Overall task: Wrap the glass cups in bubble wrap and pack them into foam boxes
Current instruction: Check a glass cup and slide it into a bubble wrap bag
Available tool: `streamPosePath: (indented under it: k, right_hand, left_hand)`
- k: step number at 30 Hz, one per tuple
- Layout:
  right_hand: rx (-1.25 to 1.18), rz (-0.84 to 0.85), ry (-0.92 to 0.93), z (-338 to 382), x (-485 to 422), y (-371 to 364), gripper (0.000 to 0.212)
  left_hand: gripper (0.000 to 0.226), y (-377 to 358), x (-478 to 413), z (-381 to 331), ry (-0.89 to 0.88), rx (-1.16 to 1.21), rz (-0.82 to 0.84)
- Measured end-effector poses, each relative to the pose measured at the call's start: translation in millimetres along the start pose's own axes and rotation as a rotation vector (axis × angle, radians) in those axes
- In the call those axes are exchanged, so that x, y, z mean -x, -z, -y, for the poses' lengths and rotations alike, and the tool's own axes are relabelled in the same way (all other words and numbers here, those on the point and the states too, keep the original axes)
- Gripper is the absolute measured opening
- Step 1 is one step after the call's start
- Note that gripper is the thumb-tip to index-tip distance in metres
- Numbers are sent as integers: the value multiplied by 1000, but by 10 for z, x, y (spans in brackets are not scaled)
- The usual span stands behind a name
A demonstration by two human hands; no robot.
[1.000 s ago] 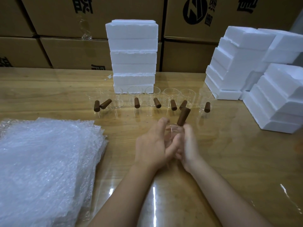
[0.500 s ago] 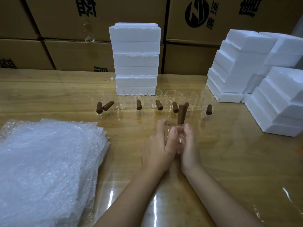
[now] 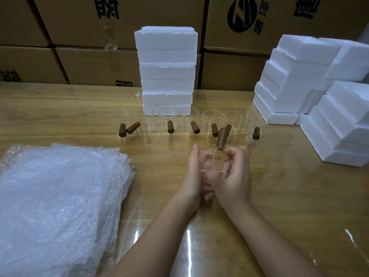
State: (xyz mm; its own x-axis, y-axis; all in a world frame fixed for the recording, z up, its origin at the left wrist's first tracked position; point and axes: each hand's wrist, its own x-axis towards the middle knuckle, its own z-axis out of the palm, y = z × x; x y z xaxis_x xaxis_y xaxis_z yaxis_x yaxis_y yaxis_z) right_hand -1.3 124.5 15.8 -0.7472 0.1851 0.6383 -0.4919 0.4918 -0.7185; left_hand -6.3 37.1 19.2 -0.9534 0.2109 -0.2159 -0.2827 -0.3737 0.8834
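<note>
**A:** What is different from one second ago?

**B:** The glass cup [image 3: 211,163] is turned between the hands. Its brown handle [image 3: 222,138] leaned to the right before. Now it stands almost upright.

**A:** And the hands?

**B:** The right hand [image 3: 236,174] has its fingers curled round the right side of the cup. The left hand [image 3: 194,173] has straightened, and its fingers lie flat against the left side, pressing and not gripping. The glass is clear, so I cannot say for certain where its rim is.

**A:** Where is the cup, then?

**B:** It is held over the table [image 3: 299,206], just in front of the row of cups [image 3: 189,120]. It is well apart from the bubble wrap [image 3: 60,196] on the left and from the foam boxes [image 3: 166,70] behind.

**A:** What does this mean for the task?

**B:** I think the wrapping has not begun yet. The cup is only picked up and oriented, and a sheet must be taken next.
</note>
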Motion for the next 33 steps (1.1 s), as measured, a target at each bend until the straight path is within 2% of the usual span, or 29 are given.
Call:
streamPosePath:
  k: [3, 6, 8, 10, 12, 16, 19, 22, 26, 33]
  right_hand:
    - [43, 36, 73, -35, -25, 21, 89]
    - [22, 119, 123, -138, -43, 52, 88]
    - [-95, 135, 127, -208, -51, 55, 73]
    - [-194, 86, 95, -281, -75, 52, 45]
    - [-155, 38, 78, -319, -117, 63, 24]
    - [-158, 102, 86, -309, -159, 95, 28]
    - [-68, 195, 181, -294, -149, 99, 24]
    - [52, 187, 147, -297, -145, 112, 38]
    - [238, 85, 162, -245, -154, 135, 45]
    - [333, 123, 65, -172, -174, 167, 64]
  left_hand:
    - [68, 76, -18, -58, 105, 46, 63]
    - [70, 171, -23, -125, 170, 89, 174]
    - [72, 263, -8, -188, 252, 135, 265]
    - [74, 359, 18, -252, 318, 129, 383]
    - [78, 447, 39, -299, 331, 68, 481]
    - [92, 533, 40, -317, 349, -66, 566]
    - [95, 518, 22, -307, 401, -136, 541]
    - [83, 482, 14, -313, 409, -146, 502]
    - [74, 416, -6, -276, 376, -149, 322]
    - [74, 302, -36, -219, 258, -234, 86]
